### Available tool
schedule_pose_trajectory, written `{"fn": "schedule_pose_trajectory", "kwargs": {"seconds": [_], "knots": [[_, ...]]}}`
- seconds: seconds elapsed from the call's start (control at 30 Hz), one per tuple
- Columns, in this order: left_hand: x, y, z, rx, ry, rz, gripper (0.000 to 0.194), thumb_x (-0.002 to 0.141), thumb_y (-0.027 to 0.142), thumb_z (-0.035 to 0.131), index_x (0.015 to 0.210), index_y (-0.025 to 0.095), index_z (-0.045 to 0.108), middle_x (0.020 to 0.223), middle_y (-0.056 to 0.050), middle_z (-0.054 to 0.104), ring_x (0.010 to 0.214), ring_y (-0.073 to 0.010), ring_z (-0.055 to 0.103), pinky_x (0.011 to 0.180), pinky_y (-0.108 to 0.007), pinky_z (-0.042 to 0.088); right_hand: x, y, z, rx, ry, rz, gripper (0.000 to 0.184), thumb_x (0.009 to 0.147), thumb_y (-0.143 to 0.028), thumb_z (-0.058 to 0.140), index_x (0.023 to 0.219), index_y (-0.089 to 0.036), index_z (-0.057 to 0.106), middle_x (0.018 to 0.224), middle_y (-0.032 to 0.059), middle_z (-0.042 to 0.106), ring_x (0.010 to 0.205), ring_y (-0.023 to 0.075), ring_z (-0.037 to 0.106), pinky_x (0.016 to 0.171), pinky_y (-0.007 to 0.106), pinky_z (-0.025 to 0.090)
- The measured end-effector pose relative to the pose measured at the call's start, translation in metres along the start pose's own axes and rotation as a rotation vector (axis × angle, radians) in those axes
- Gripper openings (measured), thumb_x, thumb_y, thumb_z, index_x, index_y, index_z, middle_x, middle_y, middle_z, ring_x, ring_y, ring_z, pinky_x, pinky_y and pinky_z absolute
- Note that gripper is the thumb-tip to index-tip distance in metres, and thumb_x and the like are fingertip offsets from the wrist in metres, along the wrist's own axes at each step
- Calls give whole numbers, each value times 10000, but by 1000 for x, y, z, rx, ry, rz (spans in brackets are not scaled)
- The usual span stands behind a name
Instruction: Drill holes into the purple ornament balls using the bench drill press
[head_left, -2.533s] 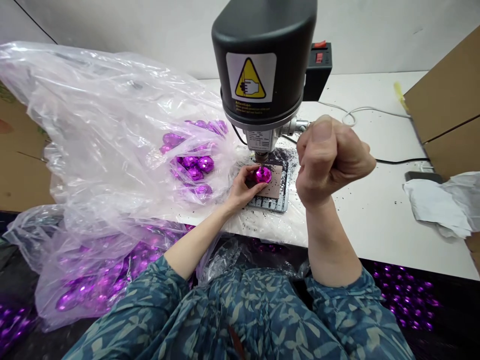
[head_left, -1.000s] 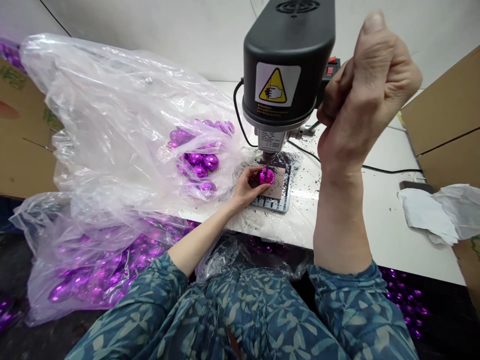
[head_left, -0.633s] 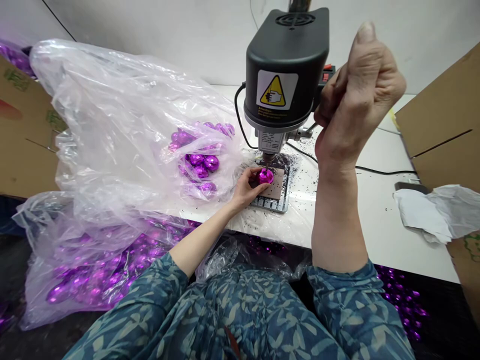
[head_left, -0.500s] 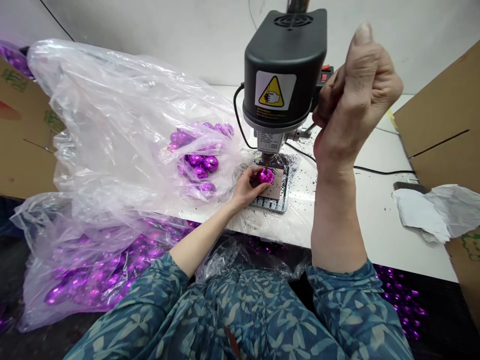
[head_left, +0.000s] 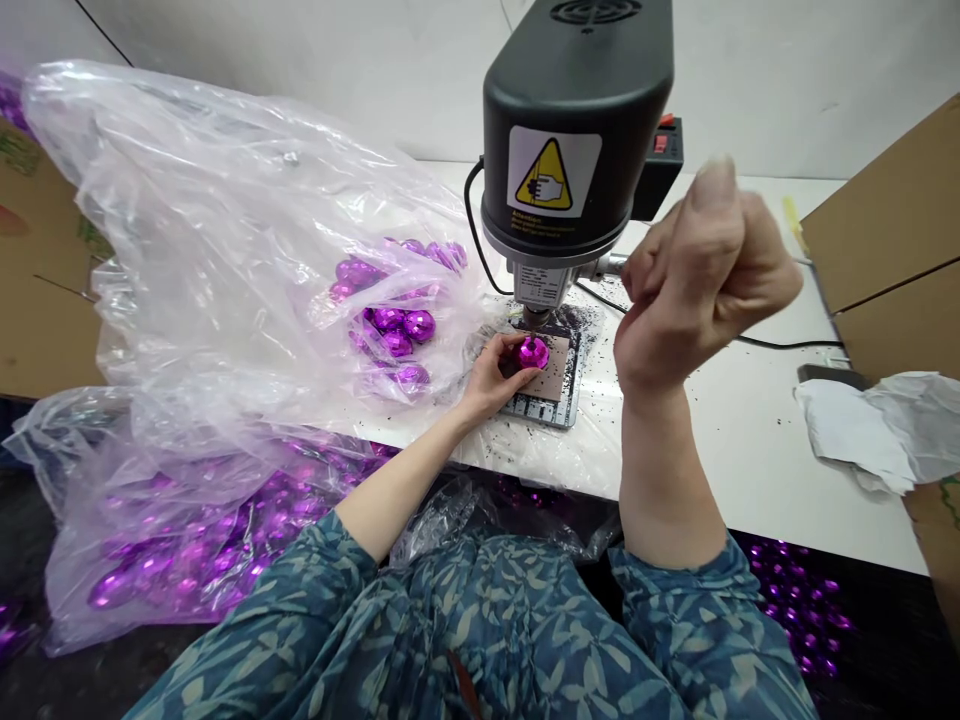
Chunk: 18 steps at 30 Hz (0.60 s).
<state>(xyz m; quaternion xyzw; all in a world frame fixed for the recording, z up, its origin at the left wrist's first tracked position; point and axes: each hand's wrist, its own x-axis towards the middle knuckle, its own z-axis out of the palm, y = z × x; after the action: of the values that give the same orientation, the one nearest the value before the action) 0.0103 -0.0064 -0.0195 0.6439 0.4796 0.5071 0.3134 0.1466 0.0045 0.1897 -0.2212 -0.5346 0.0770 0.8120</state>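
Observation:
Under the bit of a black bench drill press (head_left: pixel 574 105), my left hand (head_left: pixel 487 380) pinches a shiny purple faceted ball (head_left: pixel 534 352) between thumb and fingers. The ball rests on a small brown board (head_left: pixel 553 384) laid over the metal base plate (head_left: pixel 551 412). The bit meets the top of the ball; how deep it reaches is hard to see. My right hand (head_left: pixel 697 275) is a fist at the right side of the machine, closed around the feed lever (head_left: pixel 615 264). Most of that lever is hidden inside the fist.
Left of the drill, a clear plastic bag (head_left: pixel 247 250) holds several purple balls (head_left: pixel 397 322). Another full bag (head_left: pixel 187 550) hangs below the table edge. Dark shavings surround the base. Crumpled white paper (head_left: pixel 855 425) and a cardboard box (head_left: pixel 892 220) are at right.
My right fist has come down with the lever. My left hand and the ball stay in place under the bit. The view has shifted slightly.

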Motion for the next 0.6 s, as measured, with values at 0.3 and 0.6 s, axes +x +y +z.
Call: {"fn": "schedule_pose_trajectory", "kwargs": {"seconds": [0.3,0.6], "knots": [[-2,-1,-1,1,-12,13,509,902,438,857,1311,236,631,1256,-101,732,1093,-242,734,953,-386,604,-36,21,-19,63,-20,-291,543,1012,-246,555,587,-207,219,461,-62,207,377,57,214,396,294,195],[0,2,-2,2,-21,-3,514,886,401,874,1310,241,632,1272,-103,732,1126,-247,730,972,-390,606,-45,40,-28,145,-95,-479,456,978,-151,511,625,-218,231,506,-76,298,398,45,286,393,258,263]]}}
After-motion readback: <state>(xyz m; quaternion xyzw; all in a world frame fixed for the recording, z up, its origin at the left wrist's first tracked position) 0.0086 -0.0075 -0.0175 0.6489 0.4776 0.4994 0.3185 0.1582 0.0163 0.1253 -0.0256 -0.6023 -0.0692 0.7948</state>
